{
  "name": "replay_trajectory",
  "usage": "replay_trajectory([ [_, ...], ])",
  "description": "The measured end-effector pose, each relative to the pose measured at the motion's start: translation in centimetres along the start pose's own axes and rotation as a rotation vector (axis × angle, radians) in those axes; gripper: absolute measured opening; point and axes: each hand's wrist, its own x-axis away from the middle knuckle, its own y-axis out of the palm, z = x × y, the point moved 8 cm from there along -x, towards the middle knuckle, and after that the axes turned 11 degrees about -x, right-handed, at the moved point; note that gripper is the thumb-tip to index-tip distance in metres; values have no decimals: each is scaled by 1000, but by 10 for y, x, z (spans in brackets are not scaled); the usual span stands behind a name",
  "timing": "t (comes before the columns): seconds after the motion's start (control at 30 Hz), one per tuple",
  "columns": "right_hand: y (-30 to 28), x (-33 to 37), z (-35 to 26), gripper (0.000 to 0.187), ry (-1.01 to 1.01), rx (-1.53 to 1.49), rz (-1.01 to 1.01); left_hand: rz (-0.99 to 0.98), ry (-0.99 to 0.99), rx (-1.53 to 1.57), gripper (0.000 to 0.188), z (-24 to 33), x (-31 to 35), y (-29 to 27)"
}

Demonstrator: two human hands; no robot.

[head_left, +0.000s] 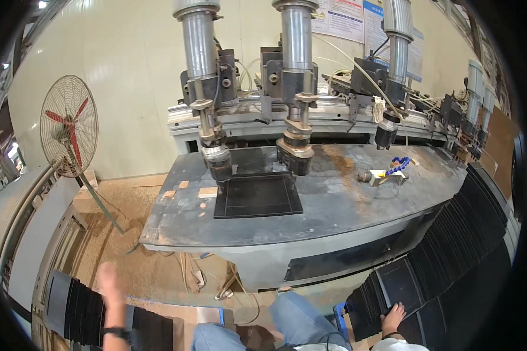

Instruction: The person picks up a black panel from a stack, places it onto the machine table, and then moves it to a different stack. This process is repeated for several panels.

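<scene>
Dusty machine table: one black panel lay below the spindles, seemingly mid-process; left stack and right stack flanked, done/undone unclear. Left hand blurred, grip untellable; right hand touched right stack, clamping untellable.

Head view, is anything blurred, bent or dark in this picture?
In the head view, the left hand is smeared by blur, while the right hand looks sharper; in that same view, the front edge of the worktable bows, and black fills the corners.
</scene>
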Motion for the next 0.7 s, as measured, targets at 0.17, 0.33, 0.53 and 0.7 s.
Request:
replay_trajectory([
  [0.17, -22, -6, -29, 51, -272, -171, 116, -81, 657, 199, 50, 343, -64, 48],
  [0.33, -129, 1, -10, 36, -191, -421, 172, -338, 338, 122, 82, 415, -105, 151],
  [0.53, -252, 47, -104, 41, -565, -707, 352, -462, 383, 145, 89, 423, -106, 157],
  [0.7, -317, 69, -317, 50, -1296, -671, 317, -383, 362, 154, 88, 407, -85, 126],
])
